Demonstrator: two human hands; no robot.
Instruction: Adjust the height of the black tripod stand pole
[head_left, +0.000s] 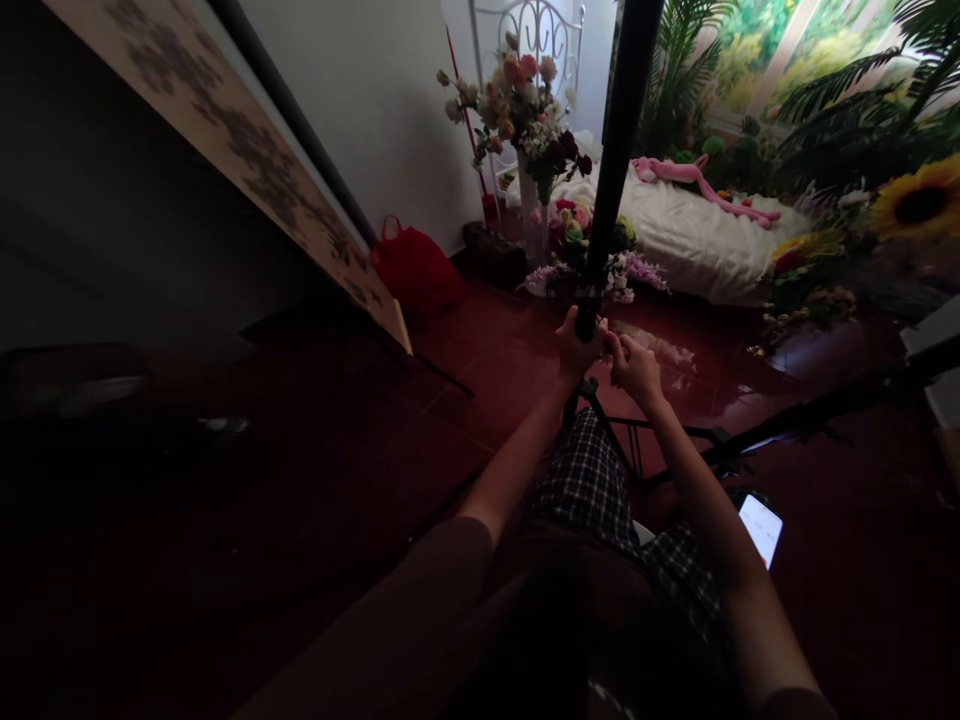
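A black pole (616,140) rises from just in front of my knees toward the top of the view. My left hand (577,345) is wrapped round its lower part. Against the pole's right side, my right hand (634,368) has its fingers bent and pressed together near my left thumb; whatever they pinch is too small and dark to name. Black legs and bars spread out below my hands. A lit phone (760,528) lies beside my right thigh.
A red bag (417,268) sits by the wall, near a leaning floral panel (262,165). Ahead are a flower vase (534,200) and a white-covered bed (694,245) with a pink plush toy (705,185). Another black bar (810,412) slants across the right, near a sunflower (921,205).
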